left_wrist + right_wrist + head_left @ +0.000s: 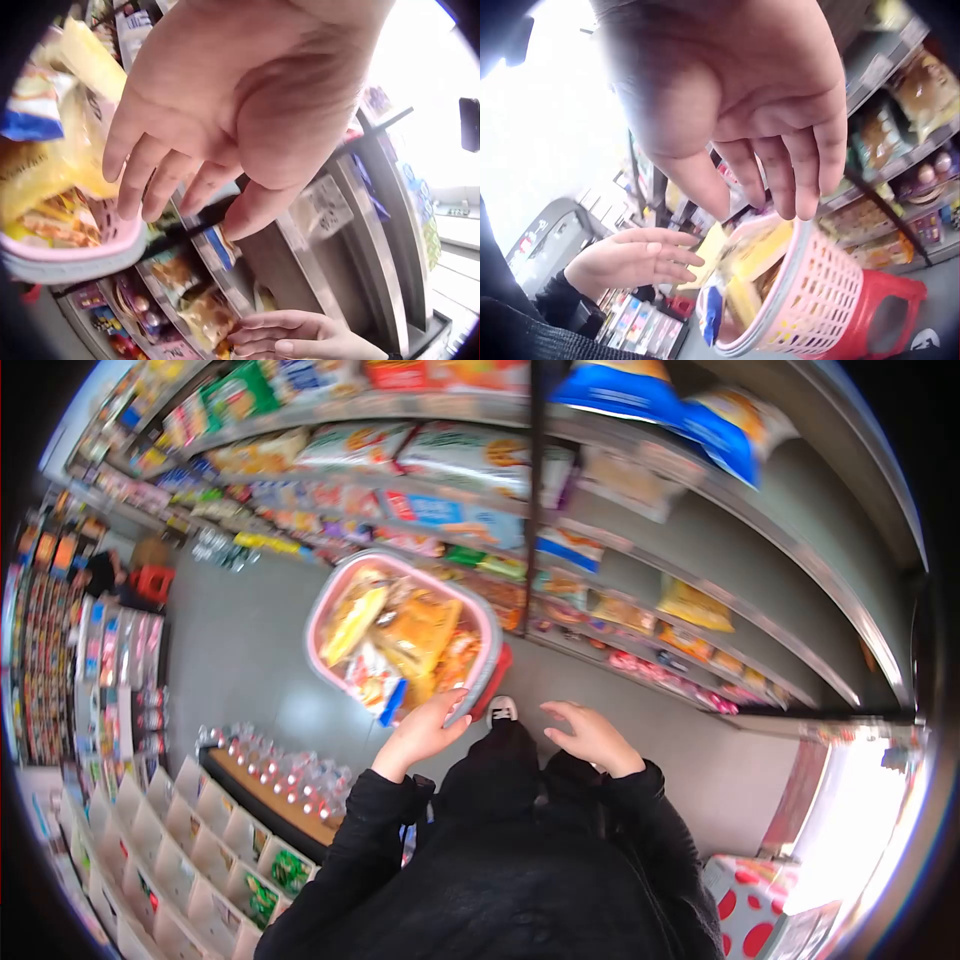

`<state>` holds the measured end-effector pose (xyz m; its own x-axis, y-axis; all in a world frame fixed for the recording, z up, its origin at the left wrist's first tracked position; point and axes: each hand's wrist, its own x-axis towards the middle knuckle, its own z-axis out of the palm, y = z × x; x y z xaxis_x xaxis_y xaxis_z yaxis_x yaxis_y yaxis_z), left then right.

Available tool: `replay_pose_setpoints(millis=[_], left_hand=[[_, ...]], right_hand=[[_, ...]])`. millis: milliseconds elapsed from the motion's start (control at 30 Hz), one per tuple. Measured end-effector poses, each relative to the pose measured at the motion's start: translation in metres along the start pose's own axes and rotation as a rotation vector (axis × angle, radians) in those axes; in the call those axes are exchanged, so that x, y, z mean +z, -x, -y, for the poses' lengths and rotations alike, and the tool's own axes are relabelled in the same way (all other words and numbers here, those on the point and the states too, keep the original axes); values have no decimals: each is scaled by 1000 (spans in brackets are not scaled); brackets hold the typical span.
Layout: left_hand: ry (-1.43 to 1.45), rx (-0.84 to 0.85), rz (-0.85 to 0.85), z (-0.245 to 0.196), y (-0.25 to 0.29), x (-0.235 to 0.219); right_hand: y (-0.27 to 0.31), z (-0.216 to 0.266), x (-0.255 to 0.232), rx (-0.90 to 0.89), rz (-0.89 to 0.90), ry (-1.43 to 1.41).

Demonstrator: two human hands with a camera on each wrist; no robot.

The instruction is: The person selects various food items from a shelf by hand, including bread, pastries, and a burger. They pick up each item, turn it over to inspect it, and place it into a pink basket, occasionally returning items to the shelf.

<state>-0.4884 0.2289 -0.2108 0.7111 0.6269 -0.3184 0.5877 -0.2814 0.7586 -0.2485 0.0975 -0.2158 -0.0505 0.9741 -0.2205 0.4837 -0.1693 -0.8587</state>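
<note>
A pink basket with a grey rim [322,622] stands on a red plastic stool [889,300], filled with packaged food. Among its contents are yellow packs [422,628] and a white-and-blue bag [375,682]. My left hand [428,732] is beside the basket's near rim, overlapping it in the head view; its fingers are relaxed and hold nothing. To the right of the basket my right hand [592,737] hovers over the floor with loosely bent fingers and nothing in its grasp. In the right wrist view its fingertips overlap the basket's rim.
Shelves of packaged snacks [470,455] run along the far side, with a dark upright post [537,500] between bays. Bottles [290,765] stand on a low platform at left, near a white compartment rack [180,850]. A spotted box [745,910] is at lower right.
</note>
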Motion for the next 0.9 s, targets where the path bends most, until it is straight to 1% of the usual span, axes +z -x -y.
replay_pose_setpoints(millis=[33, 67, 100, 167, 200, 233, 333, 367, 433, 467, 500, 567, 633, 667, 700, 767, 800, 833, 900], left_hand=[[-130, 115, 62, -13, -10, 16], [-176, 168, 138, -30, -19, 31], [-178, 212, 172, -45, -27, 48], [-192, 317, 316, -76, -38, 82], [-203, 254, 417, -102, -42, 96], [-214, 283, 443, -114, -46, 114], [-237, 498, 492, -141, -52, 167], [-249, 513, 505, -151, -53, 183], [-274, 440, 597, -170, -51, 210], [-305, 436, 637, -179, -50, 220], [-315, 428, 634, -186, -49, 229], [-341, 541, 726, -194, -48, 245], [-338, 429, 810, -211, -45, 249], [-342, 423, 816, -211, -45, 251], [-345, 415, 821, -208, -45, 254], [-352, 396, 827, -204, -47, 255], [-336, 401, 811, -194, -50, 257], [-316, 392, 788, -186, -49, 256], [-283, 345, 754, -173, -49, 243]], right_hand=[[26, -8, -9, 85, -65, -4], [53, -19, -15, 122, -148, -1], [79, -28, -22, 153, -194, 4], [129, -43, -32, 227, -339, -73], [152, -53, -34, 247, -378, -75], [175, -64, -36, 279, -441, -115], [238, -87, -38, 348, -571, -179], [255, -94, -38, 374, -611, -195], [285, -106, -35, 396, -641, -221], [296, -110, -34, 433, -652, -231], [305, -111, -34, 469, -655, -242], [317, -115, -30, 469, -655, -261], [323, -124, -23, 507, -660, -273], [322, -126, -20, 506, -663, -272], [321, -127, -19, 488, -647, -272], [313, -128, -16, 506, -625, -314], [307, -128, -15, 481, -620, -329], [303, -129, -12, 458, -570, -337], [284, -130, -11, 420, -553, -332]])
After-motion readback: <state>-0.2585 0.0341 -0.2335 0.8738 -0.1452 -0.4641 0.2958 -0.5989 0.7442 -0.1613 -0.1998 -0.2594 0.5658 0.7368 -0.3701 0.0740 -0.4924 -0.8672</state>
